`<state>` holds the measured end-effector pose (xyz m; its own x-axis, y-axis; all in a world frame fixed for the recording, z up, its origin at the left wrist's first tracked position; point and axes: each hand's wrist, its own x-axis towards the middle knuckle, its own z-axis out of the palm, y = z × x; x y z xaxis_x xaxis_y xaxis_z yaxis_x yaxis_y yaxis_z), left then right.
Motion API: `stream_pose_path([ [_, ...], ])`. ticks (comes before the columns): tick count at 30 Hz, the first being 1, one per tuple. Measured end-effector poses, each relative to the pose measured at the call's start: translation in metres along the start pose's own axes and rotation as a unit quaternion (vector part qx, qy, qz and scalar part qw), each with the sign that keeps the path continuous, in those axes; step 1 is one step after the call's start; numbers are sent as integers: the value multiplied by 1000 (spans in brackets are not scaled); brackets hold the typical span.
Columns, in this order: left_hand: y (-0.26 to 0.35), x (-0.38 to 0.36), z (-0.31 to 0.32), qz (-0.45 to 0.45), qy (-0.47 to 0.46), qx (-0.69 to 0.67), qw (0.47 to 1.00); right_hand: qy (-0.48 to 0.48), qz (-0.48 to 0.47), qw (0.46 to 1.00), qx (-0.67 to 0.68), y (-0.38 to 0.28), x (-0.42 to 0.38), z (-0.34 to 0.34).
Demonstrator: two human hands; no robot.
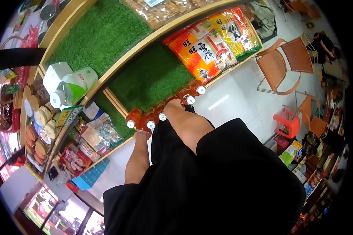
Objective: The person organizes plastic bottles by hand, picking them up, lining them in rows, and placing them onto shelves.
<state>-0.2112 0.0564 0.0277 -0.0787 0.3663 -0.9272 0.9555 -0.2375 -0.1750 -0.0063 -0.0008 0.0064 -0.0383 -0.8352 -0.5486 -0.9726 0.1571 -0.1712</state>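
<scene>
Several bottles of reddish-orange drink with white caps stand close together in a slanting row along the front edge of a shelf lined with green artificial grass (pixel 145 80). My right hand (pixel 174 106) reaches into the row, its fingers curled against a drink bottle (pixel 185 95) and partly hidden. Lower and to the left, my left hand (pixel 142 134) is against the near side of another drink bottle (pixel 148 118); its fingers are mostly out of sight behind the bottle.
Large orange and yellow snack bags (pixel 204 51) lie right of the bottles. Packaged foods (pixel 102 131) fill the section to the left. A white-and-green jug (pixel 80 84) stands on the upper tier. Brown chairs (pixel 272 68) and a red stool (pixel 285 122) are on the floor; a person (pixel 325 47) is farther off.
</scene>
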Motion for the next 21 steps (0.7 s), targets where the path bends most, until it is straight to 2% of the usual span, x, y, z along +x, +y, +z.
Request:
stream_pose_path([
  [1,-5,2,1,77,4,238,968,38,4,999,-9,-1,-1,5],
  [4,-5,2,-6,80,-27,287,954,34,-25,998,-39,7,13,19],
  [6,-19,28,8,95,-33,329,939,19,-56,994,-90,8,12,17],
  [8,-16,41,5,119,-31,374,919,-3,-102,979,-177,7,13,17],
  [10,-8,26,-6,118,-52,376,918,-19,-178,933,-311,7,18,15],
  [11,-7,20,-4,115,-67,371,919,-29,-223,890,-395,6,19,11],
  [12,-6,17,-1,103,-13,300,948,-42,-273,827,-490,4,19,9],
  [13,-8,27,6,104,-20,290,951,-51,-320,759,-565,3,18,6],
  [15,-16,76,39,91,-35,239,966,-70,-407,565,-714,2,12,-8],
  [16,-19,103,59,84,-42,213,972,-114,-457,309,-827,-6,3,-19],
  [17,-14,99,55,64,-46,167,983,-106,-457,301,-830,-9,-7,-26],
  [19,-6,77,41,-11,-48,33,998,-96,-507,207,-831,-12,-25,-35],
  [20,-4,65,36,-46,-48,-37,997,-92,-508,200,-833,-11,-29,-36],
  [21,-2,55,32,-82,-42,-109,990,-90,-483,290,-821,-10,-31,-36],
])
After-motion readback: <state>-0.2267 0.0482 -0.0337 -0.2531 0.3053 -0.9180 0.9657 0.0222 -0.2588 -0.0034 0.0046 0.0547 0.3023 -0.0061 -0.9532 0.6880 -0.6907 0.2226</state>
